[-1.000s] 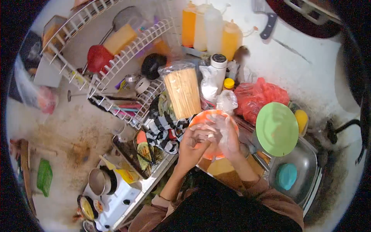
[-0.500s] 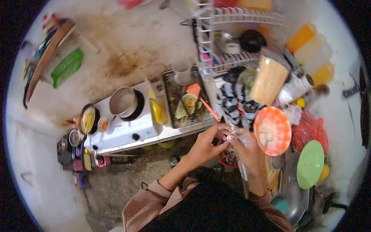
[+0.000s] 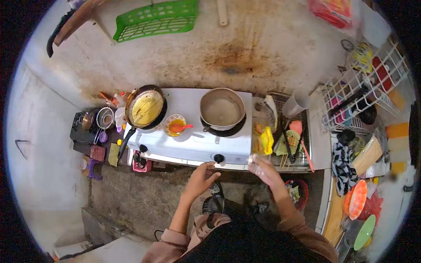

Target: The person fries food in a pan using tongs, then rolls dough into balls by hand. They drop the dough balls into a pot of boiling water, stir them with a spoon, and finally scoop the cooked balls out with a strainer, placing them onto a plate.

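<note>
My left hand (image 3: 202, 179) is in front of the stove (image 3: 193, 144), close to its right-hand knob (image 3: 219, 158). Its thumb stands apart from the fingers, and it holds nothing. My right hand (image 3: 266, 172) is slightly blurred at the stove's front right corner, fingers stretched forward, white residue on the tips. A grey pot (image 3: 222, 108) sits on the right burner. On the left burner is a frying pan (image 3: 128, 138) with a flat yellow food (image 3: 147, 108) in it. Between them is a small bowl (image 3: 170, 119) of yellow liquid with a red spoon (image 3: 180, 127).
Right of the stove, a yellow packet (image 3: 264, 141) lies beside a tray holding a green-yellow strainer (image 3: 283, 147) and a red spatula (image 3: 308, 158). Farther right are a white wire rack (image 3: 372, 94), an orange plate (image 3: 358, 199) and a green plate (image 3: 364, 232). A red basket (image 3: 304, 193) stands below.
The view has swung left to face the stove. My hands, together near the orange plate before, are now apart in front of the stove.
</note>
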Demonstrator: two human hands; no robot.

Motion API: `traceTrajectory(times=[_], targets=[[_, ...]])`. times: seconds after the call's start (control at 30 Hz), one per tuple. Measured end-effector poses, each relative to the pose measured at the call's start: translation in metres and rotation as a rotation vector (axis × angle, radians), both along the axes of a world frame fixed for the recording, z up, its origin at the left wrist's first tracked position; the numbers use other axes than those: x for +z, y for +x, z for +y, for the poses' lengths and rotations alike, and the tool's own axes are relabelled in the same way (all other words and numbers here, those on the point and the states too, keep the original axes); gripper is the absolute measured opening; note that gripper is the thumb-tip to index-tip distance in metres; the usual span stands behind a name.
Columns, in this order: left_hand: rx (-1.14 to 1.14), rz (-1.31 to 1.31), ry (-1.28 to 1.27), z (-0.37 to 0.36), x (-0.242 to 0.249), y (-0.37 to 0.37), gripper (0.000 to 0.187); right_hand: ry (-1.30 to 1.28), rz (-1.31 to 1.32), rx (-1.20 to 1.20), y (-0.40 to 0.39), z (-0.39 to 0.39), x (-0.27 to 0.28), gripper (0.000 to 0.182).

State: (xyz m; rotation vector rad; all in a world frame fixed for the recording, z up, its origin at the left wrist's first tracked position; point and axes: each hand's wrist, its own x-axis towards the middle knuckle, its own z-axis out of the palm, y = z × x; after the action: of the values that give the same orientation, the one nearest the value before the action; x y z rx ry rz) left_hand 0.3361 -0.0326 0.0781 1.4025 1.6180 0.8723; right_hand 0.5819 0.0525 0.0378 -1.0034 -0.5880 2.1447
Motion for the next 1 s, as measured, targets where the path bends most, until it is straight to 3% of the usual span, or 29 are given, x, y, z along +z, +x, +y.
traceTrajectory(times=[0.07, 0.1, 0.23, 0.37, 0.47, 0.5, 0.6, 0.63, 0.73, 0.77, 0.93, 1.0], targets=[[0.078, -0.13, -0.064, 0.004, -0.027, -0.022, 0.038, 0.0, 0.028, -0.05, -0.019, 0.017, 0.007, 0.024], [0.112, -0.082, -0.039, 0.006, -0.054, -0.031, 0.028, 0.019, -0.005, -0.06, -0.026, 0.024, 0.003, 0.024], [0.069, 0.232, -0.083, 0.021, -0.127, -0.029, 0.032, 0.005, -0.041, -0.112, -0.035, 0.022, -0.007, 0.021], [-0.048, 0.587, -0.216, 0.049, -0.156, 0.0, 0.039, -0.11, -0.067, -0.165, -0.028, 0.015, -0.033, 0.023], [-0.067, 0.737, -0.302, 0.063, -0.151, 0.018, 0.036, -0.042, -0.204, -0.146, -0.032, 0.007, -0.014, 0.022], [-0.058, 0.745, -0.299, 0.066, -0.159, 0.022, 0.034, -0.029, -0.226, -0.081, -0.025, 0.008, -0.029, 0.036], [-0.04, 0.811, -0.333, 0.077, -0.174, 0.031, 0.031, 0.207, -0.683, 0.194, -0.018, 0.011, -0.061, 0.058], [-0.044, 0.839, -0.354, 0.077, -0.177, 0.035, 0.03, 0.092, -0.693, 0.236, -0.018, 0.017, -0.081, 0.076], [-0.03, 0.795, -0.323, 0.077, -0.184, 0.036, 0.032, 0.122, -0.739, 0.372, -0.017, 0.033, -0.101, 0.076], [-0.011, 0.749, -0.339, 0.077, -0.183, 0.036, 0.035, 0.108, -0.638, 0.441, -0.011, 0.04, -0.121, 0.074], [0.006, 0.545, -0.311, 0.074, -0.182, 0.019, 0.042, -0.06, -0.581, 0.465, -0.007, 0.05, -0.118, 0.073], [0.043, 0.358, -0.271, 0.068, -0.202, 0.01, 0.046, -0.061, -0.589, 0.513, -0.007, 0.051, -0.111, 0.073]])
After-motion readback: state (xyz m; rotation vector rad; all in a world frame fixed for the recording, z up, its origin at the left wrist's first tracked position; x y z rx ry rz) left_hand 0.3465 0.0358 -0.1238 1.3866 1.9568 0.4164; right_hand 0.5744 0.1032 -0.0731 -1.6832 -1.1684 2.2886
